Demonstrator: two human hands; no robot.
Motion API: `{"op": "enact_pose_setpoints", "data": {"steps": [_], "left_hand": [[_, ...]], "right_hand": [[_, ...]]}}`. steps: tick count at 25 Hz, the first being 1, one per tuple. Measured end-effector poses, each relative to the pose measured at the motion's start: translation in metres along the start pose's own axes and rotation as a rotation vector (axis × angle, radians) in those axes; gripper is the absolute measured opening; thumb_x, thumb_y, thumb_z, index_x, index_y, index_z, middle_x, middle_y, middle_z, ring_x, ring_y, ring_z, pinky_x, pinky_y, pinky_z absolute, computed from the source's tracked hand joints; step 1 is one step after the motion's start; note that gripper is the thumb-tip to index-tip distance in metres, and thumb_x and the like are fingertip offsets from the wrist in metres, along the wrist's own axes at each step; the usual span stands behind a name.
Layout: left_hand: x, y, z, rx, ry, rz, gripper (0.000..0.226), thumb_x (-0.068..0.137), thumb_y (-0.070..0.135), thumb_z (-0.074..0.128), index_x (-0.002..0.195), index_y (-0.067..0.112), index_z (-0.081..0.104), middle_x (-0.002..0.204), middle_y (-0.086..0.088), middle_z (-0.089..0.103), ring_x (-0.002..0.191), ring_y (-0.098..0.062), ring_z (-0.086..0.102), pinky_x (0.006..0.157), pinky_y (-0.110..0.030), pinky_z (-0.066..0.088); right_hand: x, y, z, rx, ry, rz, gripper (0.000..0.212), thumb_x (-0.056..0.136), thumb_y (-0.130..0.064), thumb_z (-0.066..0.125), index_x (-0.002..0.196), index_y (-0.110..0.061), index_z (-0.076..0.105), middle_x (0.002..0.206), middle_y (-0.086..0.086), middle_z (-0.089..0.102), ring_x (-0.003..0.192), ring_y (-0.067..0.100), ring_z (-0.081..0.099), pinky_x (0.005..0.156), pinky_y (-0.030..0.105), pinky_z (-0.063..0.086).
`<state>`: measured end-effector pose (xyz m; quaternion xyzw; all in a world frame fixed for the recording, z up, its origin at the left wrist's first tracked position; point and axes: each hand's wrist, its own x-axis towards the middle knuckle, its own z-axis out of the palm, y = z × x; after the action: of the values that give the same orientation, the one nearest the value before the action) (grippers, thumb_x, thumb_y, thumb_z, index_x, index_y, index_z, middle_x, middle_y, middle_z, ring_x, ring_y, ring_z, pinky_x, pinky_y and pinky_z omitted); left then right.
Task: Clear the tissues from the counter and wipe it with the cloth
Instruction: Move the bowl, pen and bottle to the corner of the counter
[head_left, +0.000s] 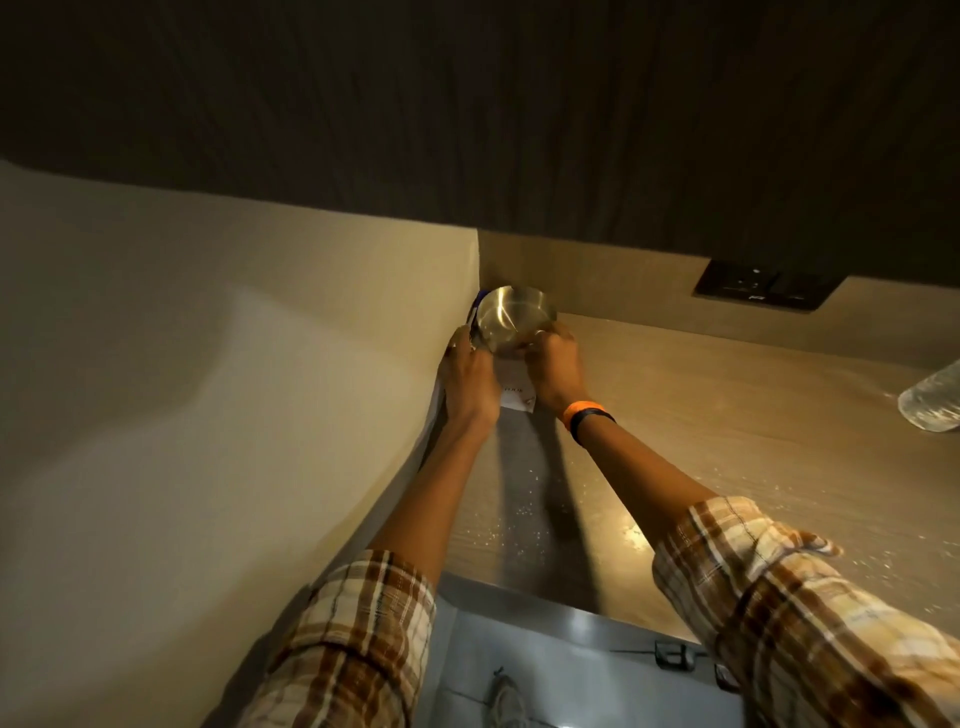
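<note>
tissues: white paper (514, 387) lying on the table in the far left corner, between my hands, partly under a steel bowl (511, 318); not yet cleared.
left hand (470, 384): grip curled at the bowl's left edge, against the wall (260, 338); what it holds I cannot tell.
right hand (553, 371): fingers closed on the bowl's near rim, seemingly tilting it.
cloth: none in view.
table (701, 415): crumbs or droplets scattered; wiping looks not begun.
progress: early, I judge.
bottle (932, 402): far right.
</note>
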<state>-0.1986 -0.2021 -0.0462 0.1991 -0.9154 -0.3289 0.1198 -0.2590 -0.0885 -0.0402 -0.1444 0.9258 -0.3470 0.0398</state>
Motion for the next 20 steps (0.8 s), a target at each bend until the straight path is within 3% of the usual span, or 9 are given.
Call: {"op": "enact_pose_setpoints", "data": {"steps": [2,3,4,6,10,12,15,18,20], "left_hand": [[-0.011,0.001,0.006,-0.088,-0.023,-0.022,0.046,0.104,0.012,0.040,0.150,0.005,0.037,0.155,-0.013,0.041,0.141,-0.025,0.039,0.103,0.001,0.022],[-0.018,0.001,0.012,-0.004,0.026,0.008,0.046,0.103,0.015,0.043,0.148,0.006,0.040,0.154,-0.013,0.044,0.141,-0.024,0.040,0.106,-0.001,0.025],[-0.032,0.009,0.009,0.076,0.075,0.065,0.045,0.100,0.018,0.050,0.144,0.007,0.046,0.149,-0.013,0.049,0.138,-0.025,0.044,0.110,-0.013,0.034],[-0.058,0.024,0.022,0.231,0.135,0.294,0.049,0.092,0.025,0.063,0.137,0.010,0.055,0.142,-0.013,0.054,0.129,-0.028,0.053,0.102,-0.037,0.050],[-0.100,0.074,0.068,0.278,-0.019,0.427,0.068,0.092,0.049,0.048,0.152,0.019,0.033,0.155,-0.008,0.040,0.141,-0.026,0.040,0.114,-0.044,0.040],[-0.115,0.113,0.101,0.260,-0.109,0.461,0.071,0.091,0.053,0.039,0.154,0.022,0.026,0.160,-0.007,0.033,0.147,-0.026,0.031,0.121,-0.045,0.032],[-0.131,0.181,0.148,0.142,-0.300,0.556,0.071,0.093,0.044,0.048,0.155,0.014,0.028,0.160,-0.013,0.031,0.149,-0.030,0.028,0.123,-0.044,0.028],[-0.137,0.247,0.183,0.014,-0.452,0.606,0.071,0.096,0.032,0.057,0.155,0.010,0.026,0.158,-0.017,0.035,0.145,-0.033,0.034,0.120,-0.041,0.032],[-0.141,0.290,0.202,-0.084,-0.552,0.600,0.075,0.095,0.028,0.061,0.157,0.010,0.022,0.156,-0.018,0.037,0.143,-0.033,0.038,0.117,-0.041,0.035]], "right_hand": [[-0.015,0.003,-0.005,-0.004,-0.013,-0.030,0.029,0.095,-0.003,0.053,0.121,0.001,0.065,0.130,0.026,0.058,0.121,0.041,0.056,0.101,0.044,0.047],[-0.026,0.012,-0.010,-0.014,0.019,-0.075,0.030,0.094,-0.005,0.056,0.123,0.000,0.063,0.134,0.025,0.055,0.120,0.040,0.057,0.098,0.043,0.049],[-0.039,0.021,-0.018,-0.054,0.069,-0.130,0.034,0.093,-0.010,0.059,0.126,-0.004,0.061,0.140,0.022,0.051,0.121,0.039,0.056,0.097,0.041,0.050],[-0.064,0.051,-0.039,-0.165,0.146,-0.164,0.044,0.096,-0.032,0.060,0.135,-0.014,0.055,0.152,0.018,0.041,0.133,0.036,0.047,0.106,0.041,0.046],[-0.115,0.132,-0.095,-0.365,0.130,-0.035,0.074,0.093,-0.056,0.057,0.152,-0.019,0.035,0.166,0.012,0.017,0.153,0.034,0.020,0.125,0.051,0.021],[-0.140,0.173,-0.133,-0.377,0.182,0.053,0.076,0.092,-0.052,0.060,0.154,-0.016,0.032,0.167,0.013,0.018,0.153,0.034,0.021,0.125,0.051,0.023],[-0.172,0.222,-0.193,-0.301,0.386,0.170,0.063,0.096,-0.041,0.060,0.149,-0.015,0.039,0.157,0.013,0.034,0.142,0.031,0.038,0.116,0.047,0.040],[-0.179,0.251,-0.249,0.061,0.692,0.335,0.054,0.093,-0.024,0.065,0.142,-0.013,0.044,0.140,0.015,0.044,0.129,0.030,0.046,0.111,0.043,0.041],[-0.170,0.273,-0.286,0.188,0.771,0.463,0.064,0.091,-0.020,0.068,0.147,-0.011,0.039,0.143,0.017,0.045,0.132,0.032,0.044,0.112,0.044,0.039]]}}
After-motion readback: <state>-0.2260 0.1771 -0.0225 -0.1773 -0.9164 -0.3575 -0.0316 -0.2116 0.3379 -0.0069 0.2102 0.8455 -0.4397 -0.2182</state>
